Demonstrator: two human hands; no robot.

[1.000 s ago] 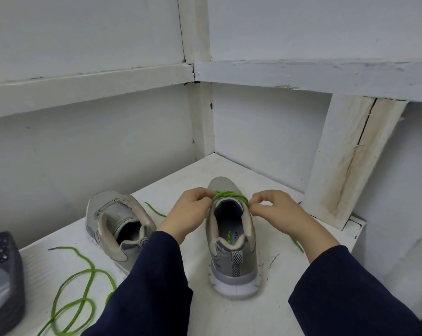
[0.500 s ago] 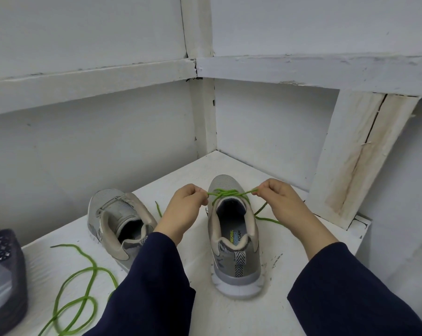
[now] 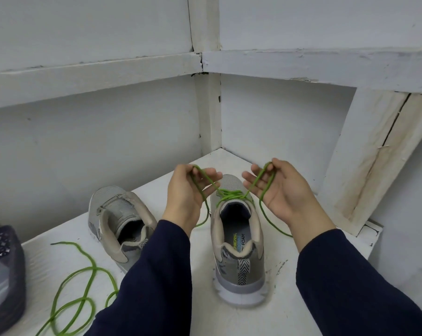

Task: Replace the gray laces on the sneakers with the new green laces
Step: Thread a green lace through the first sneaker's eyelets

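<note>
Fingers [image 3: 212,173] pinching thin, bright-green lace loops [image 3: 230,194]

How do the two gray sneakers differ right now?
The laced sneaker has a green lace through its eyelets; the bare sneaker shows none. The left hand and right hand hold the laced sneaker's lace; no hand holds the bare sneaker. The laced sneaker points straight away; the bare sneaker is angled leftward. Both are gray and upright.
</note>
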